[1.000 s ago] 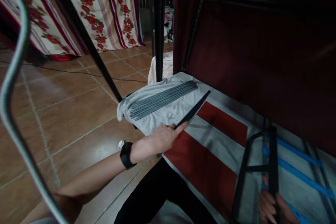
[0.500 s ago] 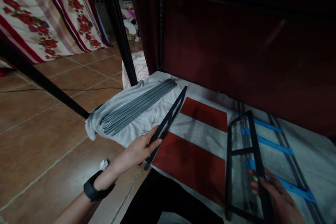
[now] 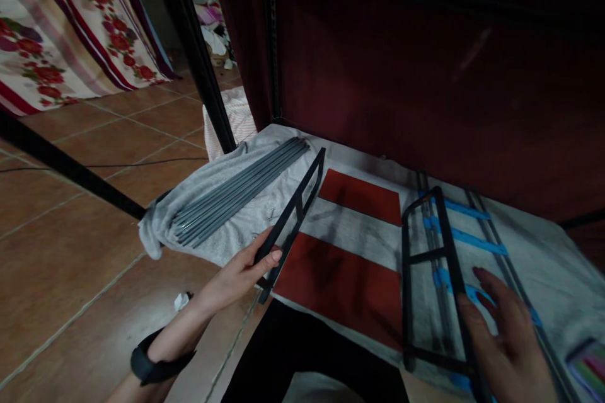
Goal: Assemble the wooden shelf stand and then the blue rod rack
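My left hand (image 3: 246, 271) is closed around the lower part of a black side frame (image 3: 284, 215), which stands on edge left of the red panels. A second black frame (image 3: 450, 242), with a crossbar, stands upright to the right of the panels. My right hand (image 3: 508, 334) is beside that frame's near bar, fingers spread and thumb close to it; whether they touch is unclear. Between the frames lie a smaller red panel (image 3: 362, 195) and a larger red panel (image 3: 343, 283), flat on the grey cloth (image 3: 350, 227).
A bundle of grey rods (image 3: 241, 192) lies on the cloth at left, with small metal pieces nearby. Blue crosspieces (image 3: 479, 242) on dark rails lie behind the right frame. Black posts (image 3: 193, 44) rise at left. A colourful object (image 3: 588, 365) sits far right.
My right hand has loosened from the right frame, its fingers spreading apart. My left hand keeps its hold on the left frame. The view has shifted slightly to the right.
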A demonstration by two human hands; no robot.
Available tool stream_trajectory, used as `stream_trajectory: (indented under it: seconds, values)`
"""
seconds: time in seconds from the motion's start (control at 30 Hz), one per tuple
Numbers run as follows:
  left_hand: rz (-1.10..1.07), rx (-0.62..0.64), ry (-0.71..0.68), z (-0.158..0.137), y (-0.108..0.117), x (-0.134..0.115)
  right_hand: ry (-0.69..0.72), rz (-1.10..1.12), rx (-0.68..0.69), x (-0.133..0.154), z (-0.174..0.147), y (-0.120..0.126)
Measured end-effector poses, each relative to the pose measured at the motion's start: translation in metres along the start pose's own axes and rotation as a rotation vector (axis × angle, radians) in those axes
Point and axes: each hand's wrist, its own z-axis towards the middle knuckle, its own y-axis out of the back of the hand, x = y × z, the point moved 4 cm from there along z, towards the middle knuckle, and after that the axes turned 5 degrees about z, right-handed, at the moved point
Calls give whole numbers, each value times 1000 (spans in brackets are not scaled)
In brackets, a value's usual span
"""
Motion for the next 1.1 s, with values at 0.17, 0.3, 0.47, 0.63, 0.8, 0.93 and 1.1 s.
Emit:
stream_trajectory:
  seconds: [0.17, 0.3, 0.47, 0.63, 0.8, 0.93, 1.1]
  values:
    - [-207, 5, 135, -13, -4, -1, 291, 79, 337, 41, -36, -86]
    - [-310, 5, 141, -22, -5, 12, 397, 24, 453, 30, -38, -164]
    - [-372, -38, 95, -28, -7, 21, 411, -287, 393, 3, -8, -214]
    - [-473, -65, 80, -30, -16, 17, 389, -466, 487, -15, 16, -227]
    - [-575, -111, 88, -27, -21, 15, 339, -380, 594, -10, 43, -233]
    - [-573, -147, 79, -25, -23, 14, 260, -246, 751, 1, 61, -230]
    - [-598, -151, 42, -23, -21, 11, 161, -114, 817, 15, 65, -208]
